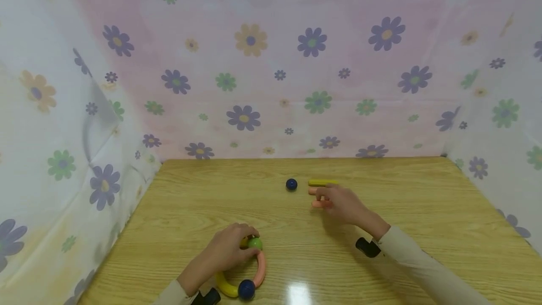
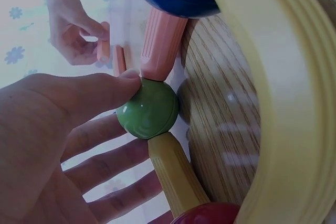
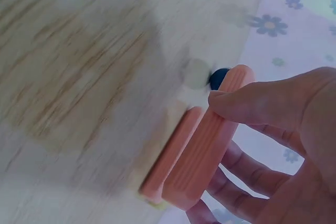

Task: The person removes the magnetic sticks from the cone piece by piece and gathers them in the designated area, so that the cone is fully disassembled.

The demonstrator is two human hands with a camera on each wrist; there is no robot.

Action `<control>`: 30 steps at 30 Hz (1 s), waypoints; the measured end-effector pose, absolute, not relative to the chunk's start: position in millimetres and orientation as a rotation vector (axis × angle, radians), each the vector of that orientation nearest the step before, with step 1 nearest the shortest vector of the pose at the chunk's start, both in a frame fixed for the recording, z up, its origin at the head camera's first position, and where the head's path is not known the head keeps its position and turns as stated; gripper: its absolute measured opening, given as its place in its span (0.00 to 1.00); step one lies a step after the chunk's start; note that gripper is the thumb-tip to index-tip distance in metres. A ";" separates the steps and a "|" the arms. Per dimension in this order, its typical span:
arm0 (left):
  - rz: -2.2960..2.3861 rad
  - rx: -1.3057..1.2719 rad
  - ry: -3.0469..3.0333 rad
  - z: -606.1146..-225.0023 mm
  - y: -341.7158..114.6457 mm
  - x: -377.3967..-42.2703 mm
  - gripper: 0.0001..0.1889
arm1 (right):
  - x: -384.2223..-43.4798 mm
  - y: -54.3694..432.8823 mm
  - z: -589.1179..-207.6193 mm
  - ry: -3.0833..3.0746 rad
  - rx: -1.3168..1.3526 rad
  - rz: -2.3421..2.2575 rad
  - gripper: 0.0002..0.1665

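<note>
My left hand [image 1: 226, 249] holds a green ball [image 2: 149, 109] between thumb and fingers, in a ring of curved rods and balls. A salmon-pink curved rod [image 1: 261, 269] runs from the green ball to a dark blue ball [image 1: 246, 290]. Another yellow curved rod [image 2: 176, 174] meets the green ball and leads to a red ball [image 2: 210, 215]; in the head view the hand hides the red ball. A larger-looking yellow curved rod [image 1: 226, 287] joins the blue ball. My right hand [image 1: 345, 204] pinches a straight salmon-pink rod [image 3: 207, 145], raised beside a similar rod [image 3: 170, 156].
Beyond the right hand lies a straight yellow rod [image 1: 322, 182], with a loose dark blue ball [image 1: 291, 184] to its left. Flower-patterned cloth [image 1: 279, 60] walls in the back and sides of the wooden table [image 1: 190, 192].
</note>
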State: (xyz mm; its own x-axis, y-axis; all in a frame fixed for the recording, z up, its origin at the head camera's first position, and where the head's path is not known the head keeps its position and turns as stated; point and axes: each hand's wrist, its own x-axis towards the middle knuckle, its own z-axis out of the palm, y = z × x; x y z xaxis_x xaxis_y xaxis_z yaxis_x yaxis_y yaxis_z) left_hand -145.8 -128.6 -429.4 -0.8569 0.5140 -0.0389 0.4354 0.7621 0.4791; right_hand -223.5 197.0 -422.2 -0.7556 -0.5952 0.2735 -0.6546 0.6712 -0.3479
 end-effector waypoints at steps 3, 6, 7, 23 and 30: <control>0.700 0.766 2.796 -430.5 -130.5 -145.8 0.18 | -227.8 197.8 -425.4 -2.736 1.006 0.625 0.06; 0.701 0.772 2.804 -431.8 -132.1 -146.0 0.17 | -232.2 198.3 -430.6 -2.741 0.971 0.568 0.06; 0.702 0.773 2.805 -432.1 -132.4 -146.1 0.17 | -233.8 198.2 -432.5 -2.750 0.963 0.561 0.06; 0.713 0.758 2.788 -429.9 -133.5 -148.3 0.17 | -250.0 198.1 -446.2 -2.822 0.870 0.547 0.05; 0.717 0.742 2.774 -428.1 -133.2 -148.6 0.17 | -248.8 198.4 -444.7 -2.782 0.873 0.590 0.06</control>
State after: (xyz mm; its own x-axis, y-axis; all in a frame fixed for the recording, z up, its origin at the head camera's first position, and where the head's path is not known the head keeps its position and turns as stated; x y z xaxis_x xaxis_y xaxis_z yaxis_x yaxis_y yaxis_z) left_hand -148.6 -133.2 -428.1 -0.8589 0.5098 -0.0493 0.4219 0.7589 0.4961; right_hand -248.8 198.4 -444.7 -0.8151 -0.5119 0.2712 -0.5779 0.7510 -0.3195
